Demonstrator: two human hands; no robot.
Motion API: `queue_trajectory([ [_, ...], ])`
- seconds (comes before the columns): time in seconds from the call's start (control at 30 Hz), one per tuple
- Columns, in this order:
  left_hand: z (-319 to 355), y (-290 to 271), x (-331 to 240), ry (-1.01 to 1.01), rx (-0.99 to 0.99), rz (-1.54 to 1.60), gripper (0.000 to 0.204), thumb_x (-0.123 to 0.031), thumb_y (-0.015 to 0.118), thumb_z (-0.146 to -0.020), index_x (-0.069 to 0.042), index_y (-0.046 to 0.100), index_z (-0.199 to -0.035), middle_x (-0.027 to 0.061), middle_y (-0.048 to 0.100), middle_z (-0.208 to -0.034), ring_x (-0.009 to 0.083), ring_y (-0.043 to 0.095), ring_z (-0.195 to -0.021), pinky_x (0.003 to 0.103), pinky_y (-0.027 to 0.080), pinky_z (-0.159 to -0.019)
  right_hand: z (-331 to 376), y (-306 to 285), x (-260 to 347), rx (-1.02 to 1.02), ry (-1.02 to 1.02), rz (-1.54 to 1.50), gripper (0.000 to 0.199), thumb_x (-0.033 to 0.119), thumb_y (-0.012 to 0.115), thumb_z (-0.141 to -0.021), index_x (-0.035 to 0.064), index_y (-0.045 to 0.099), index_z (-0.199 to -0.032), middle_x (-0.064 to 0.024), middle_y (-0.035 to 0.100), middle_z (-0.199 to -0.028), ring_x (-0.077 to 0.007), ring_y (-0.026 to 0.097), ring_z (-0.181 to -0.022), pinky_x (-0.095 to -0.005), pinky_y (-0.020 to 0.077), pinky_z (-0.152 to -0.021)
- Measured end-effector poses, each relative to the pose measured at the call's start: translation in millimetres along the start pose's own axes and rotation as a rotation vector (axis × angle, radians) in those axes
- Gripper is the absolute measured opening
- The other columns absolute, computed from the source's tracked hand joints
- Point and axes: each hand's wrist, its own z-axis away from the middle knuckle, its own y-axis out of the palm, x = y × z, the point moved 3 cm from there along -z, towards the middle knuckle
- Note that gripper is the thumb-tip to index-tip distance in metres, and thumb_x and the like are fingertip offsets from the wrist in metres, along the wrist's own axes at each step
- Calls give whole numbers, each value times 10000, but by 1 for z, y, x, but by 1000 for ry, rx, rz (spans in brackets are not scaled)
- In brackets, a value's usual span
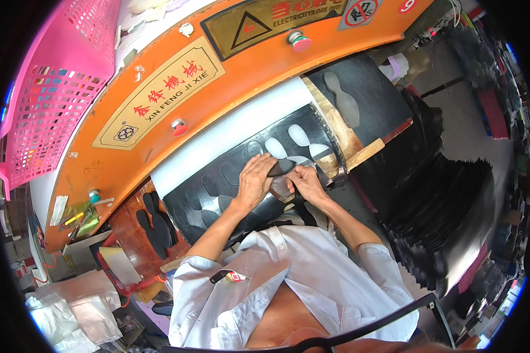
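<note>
Dark curved bar (359, 329) nearest lens, cut off by lower edge. White collared shirt (288, 282) below forearms. Left hand (254, 179) curled, pressing dark sole-shaped cutting die (280, 169) onto black rubber sheet (218, 188) with sole-shaped holes; right hand (305, 181) curled beside it, grip unclear. Pink plastic crate (53, 106), contents hidden. Stacked black sheets (447, 217) right.

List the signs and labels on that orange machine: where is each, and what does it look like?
Nameplate: left on the orange panel, cream rectangle, red characters, small emblem.
Warning plate: top centre, gold-brown, black triangle with a bolt.
Prohibition sticker: right of it, red crossed circle on grey.
</note>
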Motion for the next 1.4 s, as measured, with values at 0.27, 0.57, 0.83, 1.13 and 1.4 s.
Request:
queue_trajectory([
  [0.27,-8,-25,-2,-462,-340,465,266,-203,633,-1071,38,745,-1062,125,770,-944,151,675,-836,337,539,-795,15,2,7,-17,-21,104,344,278,615,-1089,-36,708,-982,-4,614,-703,-68,560,-626,-266,462,-567],
  [0.57,13,-115,19,-282,-750,472,336,-185,601,-1087,99,685,-1246,203,728,-1254,298,692,-1191,443,493,-1120,39,9,48,-309,-391,809,247,205,703,-977,-22,695,-1073,-177,741,-892,-398,696,-787,-482,534,-708],
  [0.83,65,-55,6,55,241,58,690,122,567,-666,9,669,-1339,168,641,-1434,359,518,-1448,544,344,-1250,21,59,14,300,-96,457,275,170,744,-891,-59,681,-1028,-242,728,-907,-348,727,-840,-450,537,-777],
  [1.13,70,-66,9,82,502,29,764,-167,768,-794,34,508,-1483,215,491,-1560,365,380,-1530,508,277,-1295,16,53,-6,552,165,-114,216,48,602,-1022,-60,701,-1181,-19,741,-1024,-81,665,-884,-234,545,-806],
  [1.4,61,-66,22,-283,78,280,434,-68,680,-929,26,629,-1350,199,702,-1305,316,635,-1317,459,462,-1166,19,56,4,456,172,-72,424,325,479,-1144,-15,676,-986,-82,722,-840,-124,655,-781,-283,529,-776],
])
